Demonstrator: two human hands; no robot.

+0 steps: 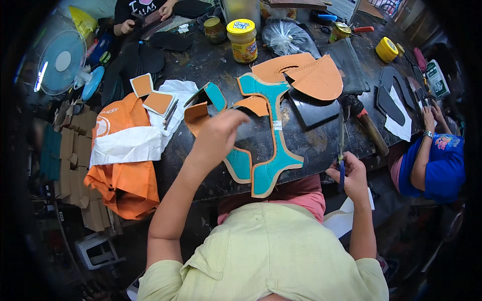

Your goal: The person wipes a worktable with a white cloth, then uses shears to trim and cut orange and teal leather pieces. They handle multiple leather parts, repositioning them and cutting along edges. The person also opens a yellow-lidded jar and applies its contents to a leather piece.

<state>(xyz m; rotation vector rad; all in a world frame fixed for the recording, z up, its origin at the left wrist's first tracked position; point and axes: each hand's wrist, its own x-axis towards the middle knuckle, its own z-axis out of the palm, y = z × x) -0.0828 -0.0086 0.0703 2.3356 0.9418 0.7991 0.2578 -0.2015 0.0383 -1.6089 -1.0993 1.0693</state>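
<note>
My left hand (217,131) is raised over the dark worktable (311,145), fingers closed on the edge of a tan and teal leather piece (240,163) that lies under it. A long teal piece with tan edging (271,128) stretches from the table's middle to its front edge beside that hand. My right hand (351,175) hovers at the front right edge, gripping a thin tool with a blue handle (341,170) that points up. Two large tan leather pieces (314,75) lie further back.
A yellow-lidded jar (242,40), a clear plastic bag (286,36) and a yellow tape roll (386,49) stand at the back. A hammer (369,125) lies right. Orange and white cloth (125,150) hangs left, a fan (63,62) beyond. A person in blue (432,160) sits right; another person's hands (145,15) work opposite.
</note>
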